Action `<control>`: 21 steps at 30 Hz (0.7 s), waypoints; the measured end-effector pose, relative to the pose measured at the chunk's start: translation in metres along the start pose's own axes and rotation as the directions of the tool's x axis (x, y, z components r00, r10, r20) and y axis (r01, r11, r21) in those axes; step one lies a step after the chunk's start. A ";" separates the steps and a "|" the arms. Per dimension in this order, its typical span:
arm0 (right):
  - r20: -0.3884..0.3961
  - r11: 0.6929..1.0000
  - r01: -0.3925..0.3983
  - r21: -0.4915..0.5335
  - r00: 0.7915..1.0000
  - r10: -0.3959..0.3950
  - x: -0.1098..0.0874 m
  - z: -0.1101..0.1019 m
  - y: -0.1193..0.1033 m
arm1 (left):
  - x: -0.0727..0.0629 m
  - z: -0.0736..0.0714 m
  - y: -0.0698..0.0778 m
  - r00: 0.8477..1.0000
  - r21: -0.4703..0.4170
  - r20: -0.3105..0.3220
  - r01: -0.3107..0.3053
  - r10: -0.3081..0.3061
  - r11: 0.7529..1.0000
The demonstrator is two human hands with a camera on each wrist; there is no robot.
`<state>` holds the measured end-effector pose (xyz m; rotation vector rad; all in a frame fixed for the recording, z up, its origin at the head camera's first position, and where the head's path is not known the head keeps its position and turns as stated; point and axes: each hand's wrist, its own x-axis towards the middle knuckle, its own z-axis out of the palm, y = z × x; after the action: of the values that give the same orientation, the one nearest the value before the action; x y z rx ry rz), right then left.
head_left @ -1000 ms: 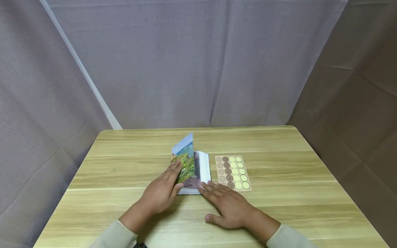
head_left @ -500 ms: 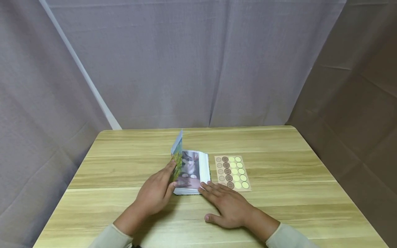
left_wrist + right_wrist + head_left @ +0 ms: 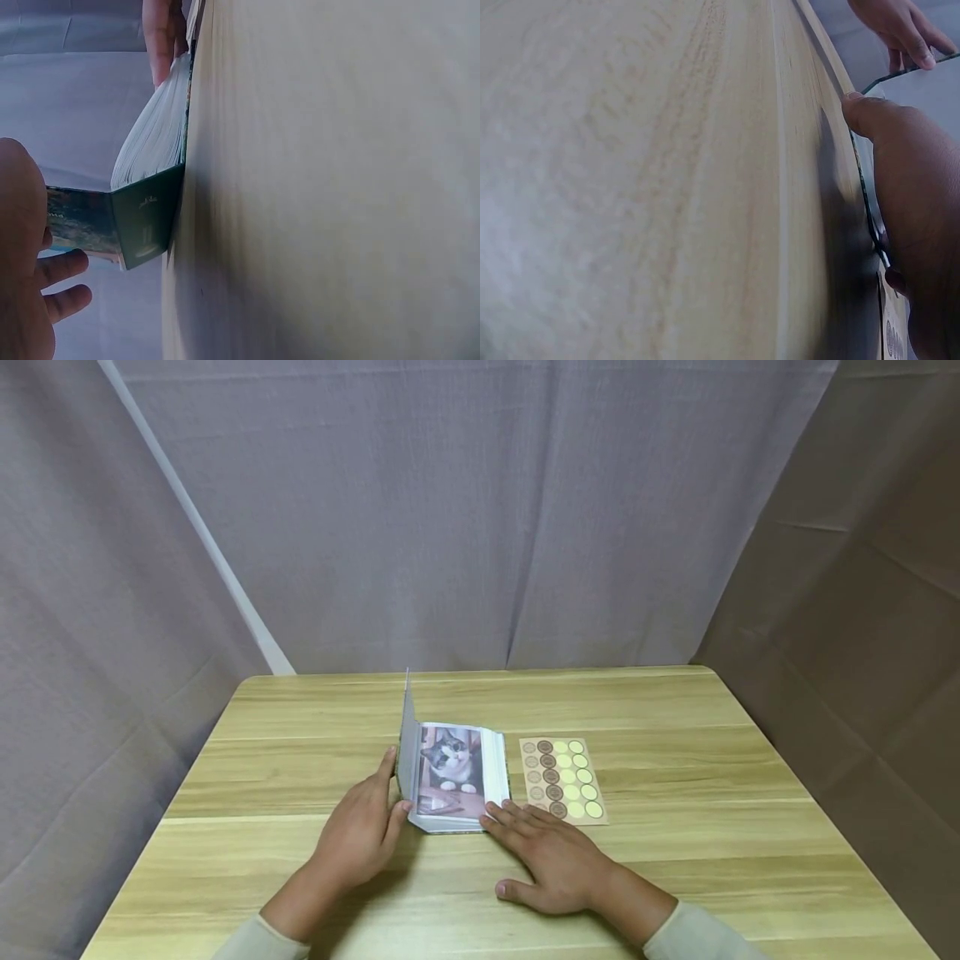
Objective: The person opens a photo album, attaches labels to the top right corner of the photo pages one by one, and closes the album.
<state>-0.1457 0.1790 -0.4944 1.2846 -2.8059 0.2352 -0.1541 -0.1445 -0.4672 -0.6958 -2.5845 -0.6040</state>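
A small photo album [image 3: 453, 777] lies open on the wooden table, showing a picture of a grey and white cat under its front cover. That cover [image 3: 407, 743] stands nearly upright on the left side. My left hand [image 3: 358, 827] holds it by the near edge, thumb on the inner side and fingers on the outside; the left wrist view shows the green spine [image 3: 148, 217] and fanned page edges. My right hand [image 3: 551, 860] lies flat with straight fingers, fingertips on the album's near right corner.
A sheet of round stickers [image 3: 564, 777], brown and pale yellow, lies on the table [image 3: 712, 810] just right of the album, overlapped by my right fingers at its near left corner. Grey curtains [image 3: 420, 527] hang behind the table and at both sides.
The cover has swung left from leaning over the pages to nearly upright, uncovering the cat picture. My left hand moved left with it; my right hand stayed in place.
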 end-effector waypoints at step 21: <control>-0.009 1.000 0.009 -0.005 1.000 -0.009 0.000 0.001 0.001 | -0.017 -0.012 -0.009 0.963 -0.106 -0.099 0.239 -0.249 0.965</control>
<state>-0.1463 0.1795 -0.4960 1.2912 -2.7912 0.2325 -0.1421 -0.1636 -0.4682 -0.3595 -2.5689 -0.8203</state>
